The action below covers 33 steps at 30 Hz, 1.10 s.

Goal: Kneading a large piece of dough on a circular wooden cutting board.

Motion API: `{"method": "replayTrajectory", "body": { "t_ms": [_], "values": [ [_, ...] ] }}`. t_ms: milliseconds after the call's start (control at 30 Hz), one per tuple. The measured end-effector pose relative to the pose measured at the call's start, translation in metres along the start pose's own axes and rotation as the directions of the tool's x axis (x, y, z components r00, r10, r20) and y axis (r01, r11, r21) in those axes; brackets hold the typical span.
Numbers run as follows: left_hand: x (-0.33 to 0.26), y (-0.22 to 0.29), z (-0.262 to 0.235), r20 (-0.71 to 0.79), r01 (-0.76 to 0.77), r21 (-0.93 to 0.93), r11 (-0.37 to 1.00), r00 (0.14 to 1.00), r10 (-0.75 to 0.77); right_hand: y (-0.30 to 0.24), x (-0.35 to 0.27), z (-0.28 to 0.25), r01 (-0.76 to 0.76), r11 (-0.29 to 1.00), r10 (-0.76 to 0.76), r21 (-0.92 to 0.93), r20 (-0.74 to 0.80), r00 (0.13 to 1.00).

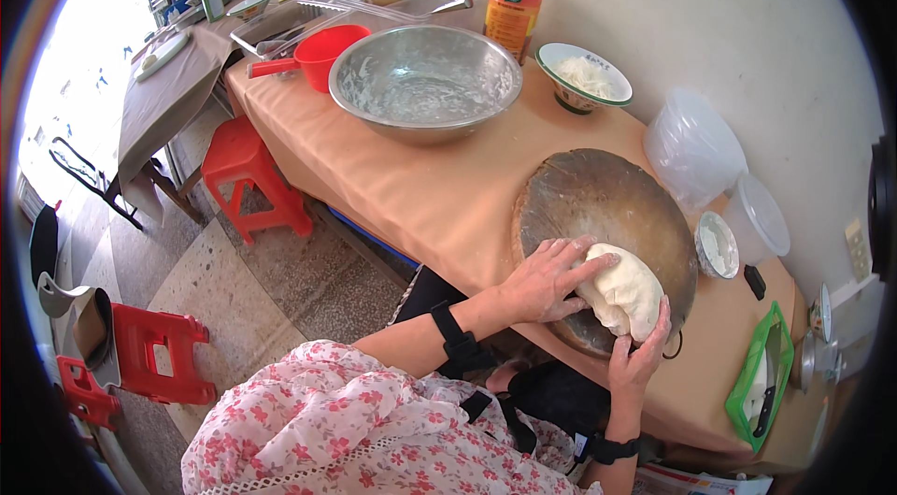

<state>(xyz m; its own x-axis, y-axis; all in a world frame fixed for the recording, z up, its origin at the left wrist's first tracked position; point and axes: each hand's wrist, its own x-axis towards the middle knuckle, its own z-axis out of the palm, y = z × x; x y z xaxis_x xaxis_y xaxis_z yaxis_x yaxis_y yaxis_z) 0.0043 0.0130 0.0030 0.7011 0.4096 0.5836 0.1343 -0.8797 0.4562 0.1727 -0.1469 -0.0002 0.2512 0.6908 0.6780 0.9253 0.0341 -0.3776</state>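
Note:
A pale lump of dough rests on a round wooden chopping board, near the board's front edge. My left hand lies against the dough's left end, fingers apart and dusted with flour. At its lower right side my right hand presses with the thumb and fingers, cupping that end. Between them the two hands hold the dough, which has a fold along its near side. The underside of the dough is hidden.
A large steel bowl, a red dipper and a tall can stand farther back. A bowl of white shreds, a small flour bowl and a green basket with a knife surround the board. A red stool is left.

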Motion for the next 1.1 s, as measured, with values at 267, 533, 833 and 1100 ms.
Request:
{"method": "replayTrajectory", "body": {
  "t_ms": [267,533,833,1100],
  "values": [
    [0.0006,0.0008,0.0004,-0.006,-0.005,-0.013,1.0,1.0,0.005,0.0029,-0.0025,0.0001,-0.007,1.0,0.007,-0.003,-0.003,1.0],
    [0.0013,0.001,-0.0032,0.01,0.004,0.0,1.0,1.0,-0.004,-0.0006,0.0008,0.0,0.005,1.0,-0.005,0.0,0.0,1.0],
    [0.0007,0.0018,-0.0021,0.018,0.008,-0.004,1.0,1.0,-0.008,0.0002,-0.0013,-0.0001,-0.021,1.0,0.021,0.001,0.006,1.0],
    [0.0014,0.0021,-0.0029,0.02,0.003,0.015,1.0,1.0,-0.003,-0.0011,-0.0006,-0.0008,-0.007,1.0,0.007,0.02,-0.005,1.0]
  ]
}}
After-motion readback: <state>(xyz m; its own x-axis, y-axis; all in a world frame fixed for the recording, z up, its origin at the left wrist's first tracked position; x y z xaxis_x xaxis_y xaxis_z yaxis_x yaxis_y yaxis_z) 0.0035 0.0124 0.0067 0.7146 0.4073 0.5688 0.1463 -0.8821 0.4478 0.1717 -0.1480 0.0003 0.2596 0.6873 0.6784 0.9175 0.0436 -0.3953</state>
